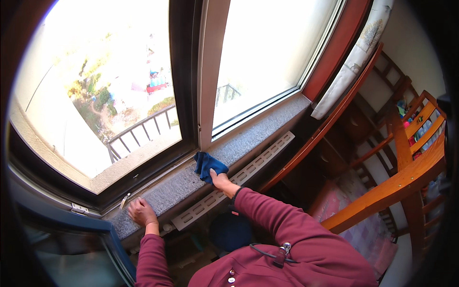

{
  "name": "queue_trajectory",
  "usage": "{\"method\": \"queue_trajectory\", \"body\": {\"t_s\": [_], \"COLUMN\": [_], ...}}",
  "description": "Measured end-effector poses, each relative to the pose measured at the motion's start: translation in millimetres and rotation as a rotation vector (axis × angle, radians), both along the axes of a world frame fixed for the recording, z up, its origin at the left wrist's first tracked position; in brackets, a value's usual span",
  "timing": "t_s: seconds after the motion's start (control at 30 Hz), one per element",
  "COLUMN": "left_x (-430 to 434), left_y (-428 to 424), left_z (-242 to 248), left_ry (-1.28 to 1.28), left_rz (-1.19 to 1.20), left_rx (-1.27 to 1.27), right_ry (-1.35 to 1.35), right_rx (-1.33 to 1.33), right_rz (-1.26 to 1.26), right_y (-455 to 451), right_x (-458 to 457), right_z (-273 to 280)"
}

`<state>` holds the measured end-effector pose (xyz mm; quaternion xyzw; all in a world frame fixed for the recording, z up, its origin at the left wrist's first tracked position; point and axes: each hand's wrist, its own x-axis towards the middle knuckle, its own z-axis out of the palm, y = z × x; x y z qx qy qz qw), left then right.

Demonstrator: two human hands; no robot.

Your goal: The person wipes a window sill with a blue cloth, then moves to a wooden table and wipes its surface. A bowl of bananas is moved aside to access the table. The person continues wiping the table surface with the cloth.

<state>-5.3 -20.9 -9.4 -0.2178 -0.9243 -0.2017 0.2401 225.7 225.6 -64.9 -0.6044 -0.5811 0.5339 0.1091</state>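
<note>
My right hand (221,180) grips a dark blue cloth (207,165), which lies bunched on the speckled grey stone windowsill (172,190) beside the foot of the window's middle post. Further left, my left hand (141,213) rests on the sill with its fingers curled. A thin metal window stay (124,201) stands just beside that hand; whether the fingers touch it, or hold anything, is hidden. Behind both hands runs the dark lower window frame (157,171).
An opened window sash (75,247) swings inward at lower left. Below the sill is a slotted radiator (265,158). A curved wooden rail (322,132) and white curtain (353,68) stand to the right, with a wooden bunk bed (387,190) beyond. A dark blue round object (230,231) sits below.
</note>
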Motion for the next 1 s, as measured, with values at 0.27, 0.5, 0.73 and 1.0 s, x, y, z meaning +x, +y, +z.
{"method": "queue_trajectory", "body": {"t_s": [0.27,0.5,0.73,1.0], "left_x": [7,17,16,17], "left_y": [19,39,41,43], "left_z": [-1,0,0,1], "left_ry": [-0.016,0.029,0.027,0.014], "left_rz": [-0.229,-0.18,-0.179,-0.169], "left_rx": [-0.042,-0.013,-0.066,-0.111], "right_ry": [-0.02,-0.002,-0.38,-0.437], "right_rx": [-0.249,-0.352,0.023,-0.131], "right_rz": [-0.07,-0.041,-0.355,-0.474], "right_y": [71,98,196,283], "right_x": [53,67,99,133], "right_z": [68,65,9,11]}}
